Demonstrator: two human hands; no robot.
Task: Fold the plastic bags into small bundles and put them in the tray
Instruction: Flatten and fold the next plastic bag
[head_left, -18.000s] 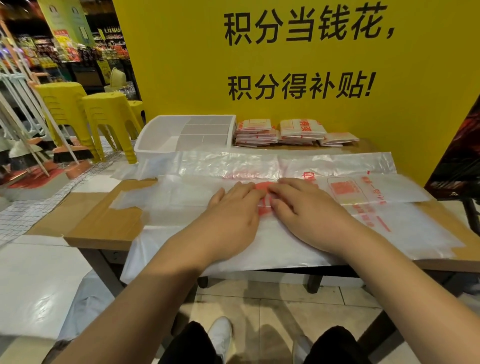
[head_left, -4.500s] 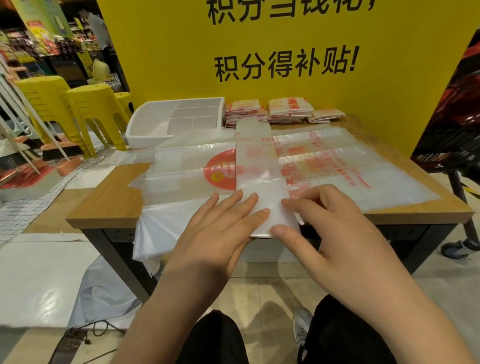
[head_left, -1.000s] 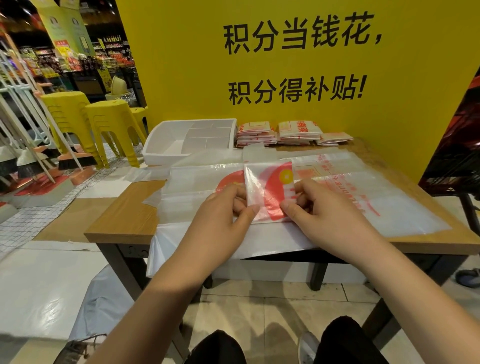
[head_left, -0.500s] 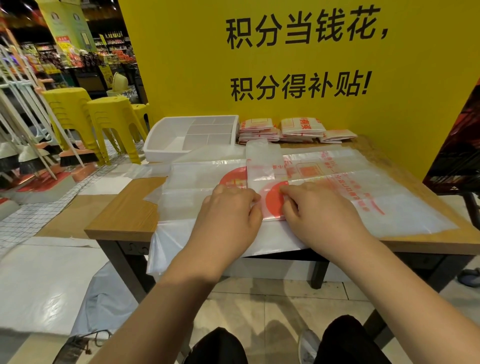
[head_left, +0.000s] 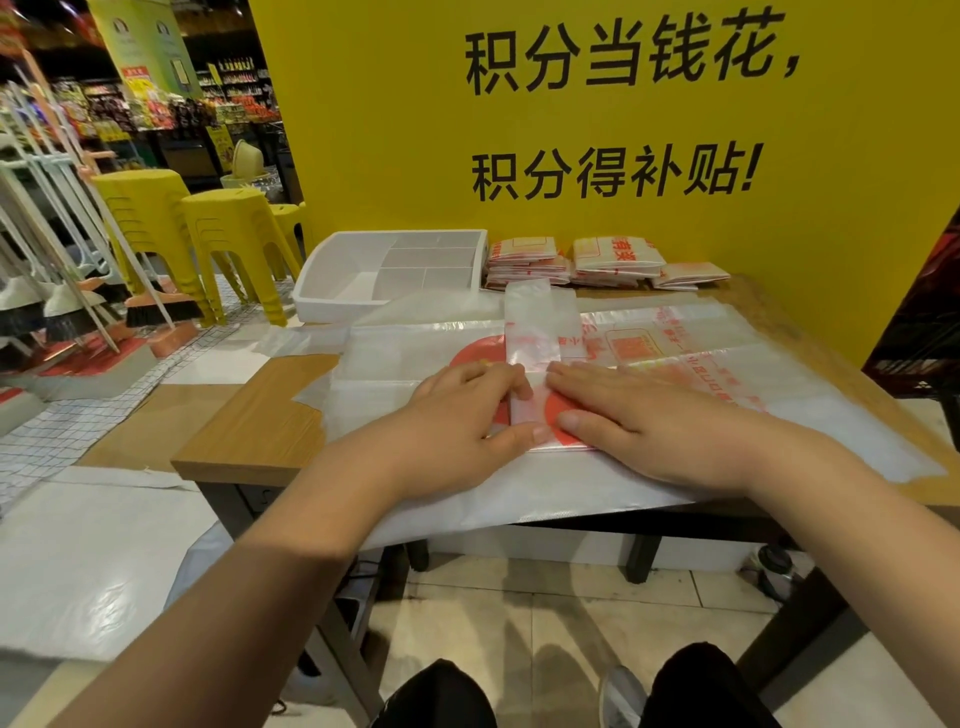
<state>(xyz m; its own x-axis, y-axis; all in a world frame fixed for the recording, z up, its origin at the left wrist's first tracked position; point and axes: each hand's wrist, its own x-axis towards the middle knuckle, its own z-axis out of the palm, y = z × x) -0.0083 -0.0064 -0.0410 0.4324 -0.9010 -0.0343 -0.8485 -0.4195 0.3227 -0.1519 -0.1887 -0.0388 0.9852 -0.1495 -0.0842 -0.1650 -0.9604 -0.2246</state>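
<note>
Head view: left hand (head_left: 467, 415) and right hand (head_left: 644, 421) lie flat side by side on the folded end of a narrow plastic bag strip (head_left: 535, 332) near the bench (head_left: 249, 431) front edge. Fingers (head_left: 576, 376) straight, held together, pressing down, pinching nothing. Strip lies across a stack of flat bags (head_left: 727, 364), running toward the back. White divided tray (head_left: 332, 275) at back left, folded bundles (head_left: 613, 257) stacked just right of it
</note>
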